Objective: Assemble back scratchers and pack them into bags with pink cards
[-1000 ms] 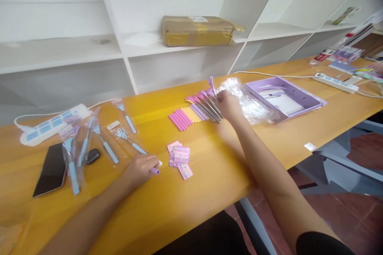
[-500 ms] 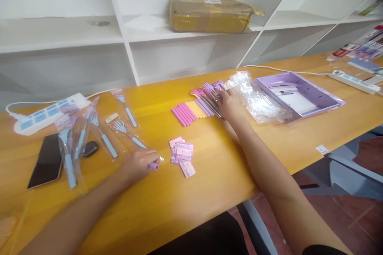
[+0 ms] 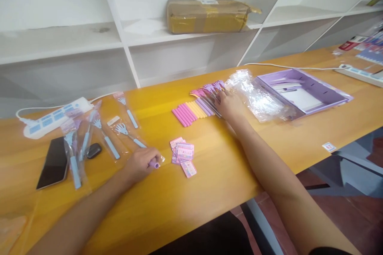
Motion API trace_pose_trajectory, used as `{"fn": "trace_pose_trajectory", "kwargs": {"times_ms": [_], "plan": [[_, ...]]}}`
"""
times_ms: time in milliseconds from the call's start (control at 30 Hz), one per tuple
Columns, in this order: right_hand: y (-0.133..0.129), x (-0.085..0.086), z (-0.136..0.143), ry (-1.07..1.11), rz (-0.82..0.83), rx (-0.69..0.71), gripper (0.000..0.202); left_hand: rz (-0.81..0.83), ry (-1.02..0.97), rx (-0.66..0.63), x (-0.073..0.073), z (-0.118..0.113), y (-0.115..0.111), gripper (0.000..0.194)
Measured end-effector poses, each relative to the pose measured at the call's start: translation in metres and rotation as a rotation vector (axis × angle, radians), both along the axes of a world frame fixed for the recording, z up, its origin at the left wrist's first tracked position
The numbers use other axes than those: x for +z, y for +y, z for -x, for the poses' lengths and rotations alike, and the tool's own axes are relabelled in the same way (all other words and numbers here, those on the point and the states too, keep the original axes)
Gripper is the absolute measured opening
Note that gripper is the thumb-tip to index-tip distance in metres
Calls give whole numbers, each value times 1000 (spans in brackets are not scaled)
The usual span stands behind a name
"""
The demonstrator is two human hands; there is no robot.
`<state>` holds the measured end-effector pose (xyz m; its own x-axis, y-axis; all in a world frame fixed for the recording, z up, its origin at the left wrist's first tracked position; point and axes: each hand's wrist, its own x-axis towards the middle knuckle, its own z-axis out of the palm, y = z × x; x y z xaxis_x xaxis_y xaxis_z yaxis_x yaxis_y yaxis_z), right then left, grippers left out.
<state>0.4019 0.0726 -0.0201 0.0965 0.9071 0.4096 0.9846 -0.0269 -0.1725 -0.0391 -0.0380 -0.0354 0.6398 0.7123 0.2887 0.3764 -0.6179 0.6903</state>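
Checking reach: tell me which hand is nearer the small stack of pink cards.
Left. The left hand, closed on a purple handle, rests just left of the pink cards. The right hand is farther back, on the metal rods.

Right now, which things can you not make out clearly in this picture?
- Head view: the purple piece in the left hand, mostly hidden by the fingers.
- The print on the pink cards, too small.
- The items under the right hand, covered.
- The strip at right, cut off by the edge.

Left hand [image 3: 139, 164] lower left of centre, fingers curled closed, forearm running to bottom left corner. Right hand [image 3: 229, 105] upper centre, palm down, arm outstretched from lower right.
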Motion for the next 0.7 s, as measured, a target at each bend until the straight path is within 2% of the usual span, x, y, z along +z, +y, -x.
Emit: {"fn": "trace_pose_trajectory", "kwargs": {"times_ms": [33,100,167,233,267,300,367,400,500,700], "plan": [[-3,3,4,17,-27,0,21,100,-57,82,3,-2,-3,15],[-15,12,19,92,-112,18,21,333,-250,217,12,-8,-11,33],[-35,23,46,244,-199,128,20,614,-479,222,21,-19,-21,39],[-64,32,81,418,-201,406,19,922,-630,197,27,-31,-32,30],[-80,34,100,470,-143,609,26,1048,-663,220,29,-37,-38,25],[-96,36,119,472,-60,828,44,1138,-688,254,30,-43,-44,24],[-123,34,150,453,71,1113,79,1233,-740,303,29,-54,-54,27],[-133,31,162,445,114,1190,88,1250,-783,305,27,-58,-58,30],[-148,21,177,496,162,1225,88,1266,-884,265,24,-63,-63,32],[-140,16,169,568,187,1255,90,1315,-873,204,26,-60,-57,34]]}}
